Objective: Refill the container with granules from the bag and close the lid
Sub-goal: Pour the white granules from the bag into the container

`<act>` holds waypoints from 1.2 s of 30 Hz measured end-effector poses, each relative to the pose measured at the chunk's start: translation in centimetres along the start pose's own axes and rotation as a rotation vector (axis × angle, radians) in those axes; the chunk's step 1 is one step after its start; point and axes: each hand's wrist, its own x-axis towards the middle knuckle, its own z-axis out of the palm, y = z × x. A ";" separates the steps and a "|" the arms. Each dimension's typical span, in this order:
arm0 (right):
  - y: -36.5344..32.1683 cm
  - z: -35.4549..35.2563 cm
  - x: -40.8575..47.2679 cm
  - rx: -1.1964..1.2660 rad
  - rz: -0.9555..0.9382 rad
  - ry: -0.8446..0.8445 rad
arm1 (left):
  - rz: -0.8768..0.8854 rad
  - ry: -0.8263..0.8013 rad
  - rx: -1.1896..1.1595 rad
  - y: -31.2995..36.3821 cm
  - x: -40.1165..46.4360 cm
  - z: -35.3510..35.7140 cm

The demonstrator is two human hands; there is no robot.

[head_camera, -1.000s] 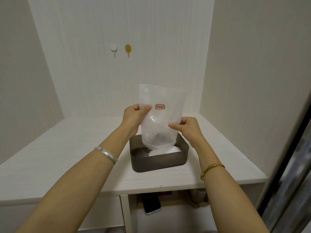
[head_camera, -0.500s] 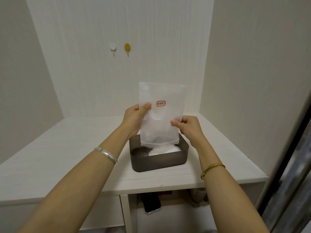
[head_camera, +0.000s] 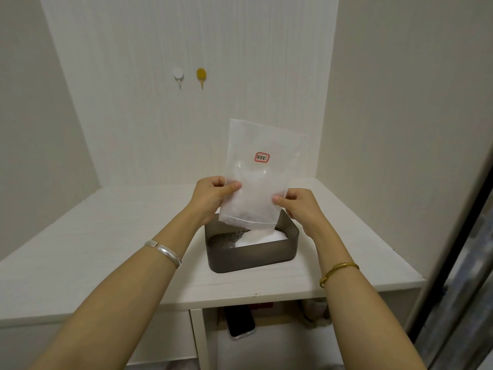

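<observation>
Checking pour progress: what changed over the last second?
Bag, upended, rose off the container and tilted; its mouth now clears the rim. Both hands, left and right, shifted toward its mouth. White pile and container unchanged, no lid seen.

a home, most likely a bedroom or closet nook. a built-in white desk (head_camera: pixel 106 236) fills an alcove between pale, finely striped wallpapered walls (head_camera: pixel 240 62). two small adhesive hooks (head_camera: pixel 189 76), one white and one yellow, are stuck on the back wall. a drawer front (head_camera: pixel 165 335) sits under the desktop, and beside it an open cubby holds a phone (head_camera: pixel 240 321) leaning among other household items. a sliding door frame (head_camera: pixel 453 249) edges the right side.
</observation>
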 end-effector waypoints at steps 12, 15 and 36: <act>0.3 0.3 0.3 -0.057 -0.076 0.057 | 0.007 0.073 0.013 -0.2 -0.4 0.8; 0.2 0.6 0.4 -0.059 -0.071 0.046 | 0.001 0.102 -0.004 -0.4 -0.4 1.0; 0.4 0.4 -0.1 -0.127 -0.034 0.109 | 0.067 0.039 -0.096 0.7 -0.5 0.8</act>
